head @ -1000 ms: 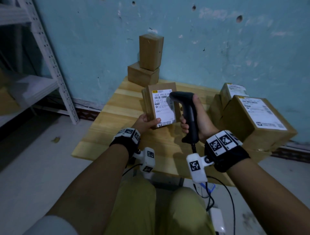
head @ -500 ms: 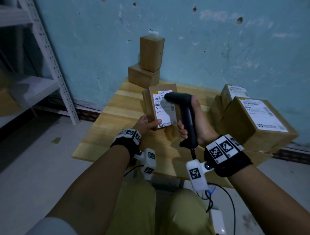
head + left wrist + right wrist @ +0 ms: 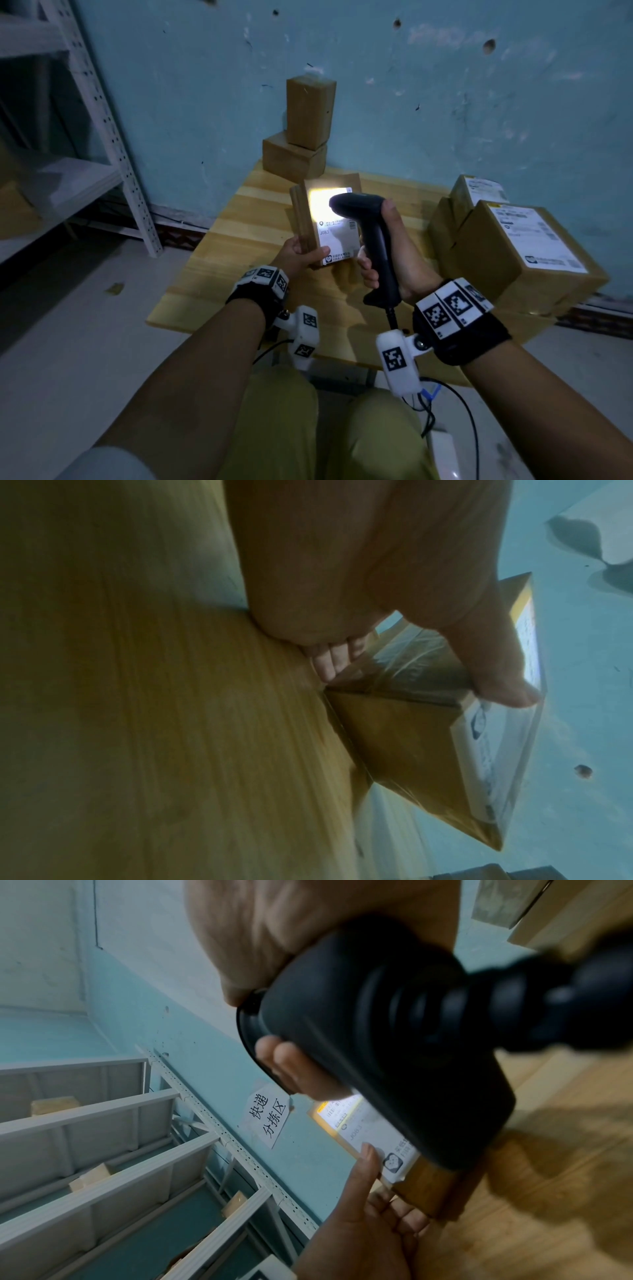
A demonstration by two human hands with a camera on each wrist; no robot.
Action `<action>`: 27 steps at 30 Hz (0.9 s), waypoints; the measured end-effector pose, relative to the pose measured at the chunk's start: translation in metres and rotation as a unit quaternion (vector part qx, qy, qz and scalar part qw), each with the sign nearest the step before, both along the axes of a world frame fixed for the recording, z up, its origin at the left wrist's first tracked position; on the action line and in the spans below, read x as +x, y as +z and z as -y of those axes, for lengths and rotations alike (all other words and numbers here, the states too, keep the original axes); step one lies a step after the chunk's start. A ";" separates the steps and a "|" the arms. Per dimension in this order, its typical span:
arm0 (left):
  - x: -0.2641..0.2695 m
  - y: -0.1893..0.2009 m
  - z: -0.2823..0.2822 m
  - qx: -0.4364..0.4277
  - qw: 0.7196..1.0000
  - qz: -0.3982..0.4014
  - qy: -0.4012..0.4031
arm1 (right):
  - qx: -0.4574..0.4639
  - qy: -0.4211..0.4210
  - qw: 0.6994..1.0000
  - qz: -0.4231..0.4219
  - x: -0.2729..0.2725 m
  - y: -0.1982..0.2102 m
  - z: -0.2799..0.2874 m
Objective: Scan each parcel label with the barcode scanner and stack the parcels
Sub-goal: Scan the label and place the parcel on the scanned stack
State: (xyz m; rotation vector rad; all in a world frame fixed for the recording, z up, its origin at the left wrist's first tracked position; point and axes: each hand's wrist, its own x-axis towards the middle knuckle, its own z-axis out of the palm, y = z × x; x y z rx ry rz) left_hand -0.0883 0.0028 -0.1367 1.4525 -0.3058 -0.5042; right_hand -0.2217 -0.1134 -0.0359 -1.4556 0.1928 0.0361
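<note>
a left hand (image 3: 297, 253) pinched a small brown labelled cardboard parcel (image 3: 325, 219) under the black handheld barcode scanner (image 3: 368, 236) gripped in the right hand (image 3: 397, 260), two plain brown boxes (image 3: 301, 137) apparently already stacked, larger labelled cartons (image 3: 513, 246) seemingly left.

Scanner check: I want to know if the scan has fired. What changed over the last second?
A bright patch of light now covers the top of the label, under the scanner nose; earlier the label was unlit. The right hand still grips the scanner, the left hand still holds the parcel upright. The stack and the other parcels are unmoved.
</note>
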 end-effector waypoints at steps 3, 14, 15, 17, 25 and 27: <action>-0.001 0.001 -0.001 -0.004 1.000 -0.004 0.020 | 0.003 0.008 1.000 0.009 -0.002 0.003 -0.001; -0.001 0.008 -0.002 -0.012 0.996 0.013 0.087 | -0.067 -0.015 0.998 0.007 -0.009 0.017 0.003; -0.002 0.008 -0.003 -0.013 0.995 0.014 0.101 | -0.076 -0.016 0.997 0.007 -0.010 0.019 0.004; -0.004 0.008 -0.003 -0.018 0.993 0.012 0.118 | -0.089 -0.012 0.996 0.010 -0.011 0.021 0.006; -0.007 0.009 -0.002 0.008 0.993 0.011 0.121 | -0.115 -0.026 0.993 0.028 -0.027 0.028 0.015; -0.007 0.008 -0.002 0.017 0.992 0.004 0.125 | -0.116 -0.027 0.992 0.031 -0.030 0.028 0.016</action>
